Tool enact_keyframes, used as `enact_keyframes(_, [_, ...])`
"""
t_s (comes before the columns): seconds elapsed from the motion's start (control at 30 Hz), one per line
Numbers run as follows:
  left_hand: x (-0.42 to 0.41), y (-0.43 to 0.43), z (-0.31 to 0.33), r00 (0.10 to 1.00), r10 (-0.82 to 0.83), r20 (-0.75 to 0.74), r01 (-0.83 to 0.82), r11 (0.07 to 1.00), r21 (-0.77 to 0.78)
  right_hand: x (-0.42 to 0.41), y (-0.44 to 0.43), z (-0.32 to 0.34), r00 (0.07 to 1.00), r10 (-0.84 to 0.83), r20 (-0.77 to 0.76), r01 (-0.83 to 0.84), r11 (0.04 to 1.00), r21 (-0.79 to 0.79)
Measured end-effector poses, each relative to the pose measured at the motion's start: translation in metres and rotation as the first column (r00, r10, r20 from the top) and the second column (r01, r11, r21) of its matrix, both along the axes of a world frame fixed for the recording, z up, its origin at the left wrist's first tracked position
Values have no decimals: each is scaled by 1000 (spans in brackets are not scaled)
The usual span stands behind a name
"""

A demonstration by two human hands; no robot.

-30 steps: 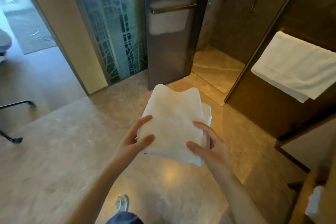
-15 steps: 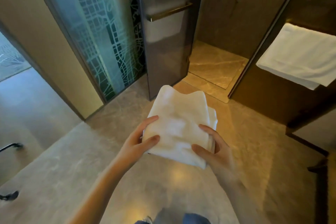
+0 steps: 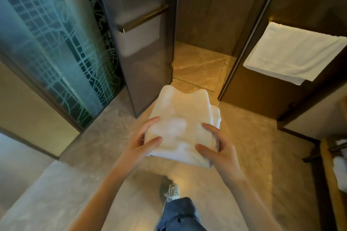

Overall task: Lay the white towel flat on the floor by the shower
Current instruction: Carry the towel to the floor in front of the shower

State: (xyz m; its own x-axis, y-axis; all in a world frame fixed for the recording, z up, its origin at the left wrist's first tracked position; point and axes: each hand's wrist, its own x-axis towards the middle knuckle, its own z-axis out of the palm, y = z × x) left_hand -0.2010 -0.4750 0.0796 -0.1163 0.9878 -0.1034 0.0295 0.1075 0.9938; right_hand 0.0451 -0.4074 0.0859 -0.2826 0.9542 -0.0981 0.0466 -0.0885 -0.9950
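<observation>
I hold a folded white towel (image 3: 180, 124) in front of me, level with my waist, above the marble floor (image 3: 244, 146). My left hand (image 3: 142, 140) grips its near left edge, thumb on top. My right hand (image 3: 216, 146) grips its near right edge, fingers curled around the fold. The shower (image 3: 199, 62) stands straight ahead with its marble floor showing through the doorway. The towel's underside is hidden.
The shower's smoked glass door (image 3: 142, 52) with a brass handle (image 3: 142, 18) stands open at the left. A patterned glass panel (image 3: 56, 43) lies further left. Another white towel (image 3: 293, 54) hangs on the dark wall at right. My foot (image 3: 171, 192) steps forward below.
I have walked closer to the shower; the doorway and hanging towel loom larger. My foot and jeans leg now show below. Both hands keep the same grip on the folded towel.
</observation>
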Motion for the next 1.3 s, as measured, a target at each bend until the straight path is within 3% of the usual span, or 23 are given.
enact_keyframes(0.53, [-80, 246, 22, 990, -107, 93, 100, 992, 72, -72, 207, 21, 989, -127, 78, 120, 989, 88])
enact_keyframes(0.83, [-137, 350, -5, 945, -311, 102, 311, 950, 19, -125, 271, -3, 964, -247, 96, 243, 969, 54])
enact_keyframes(1.1, [-150, 424, -66, 915, -388, 109, 400, 909, -120, -129, 332, -67, 955, -243, 168, 249, 968, -17])
enact_keyframes(1.3, [-124, 486, -165, 930, -350, 116, 366, 913, -182, -102, 398, -164, 957, -187, 220, 202, 978, -46])
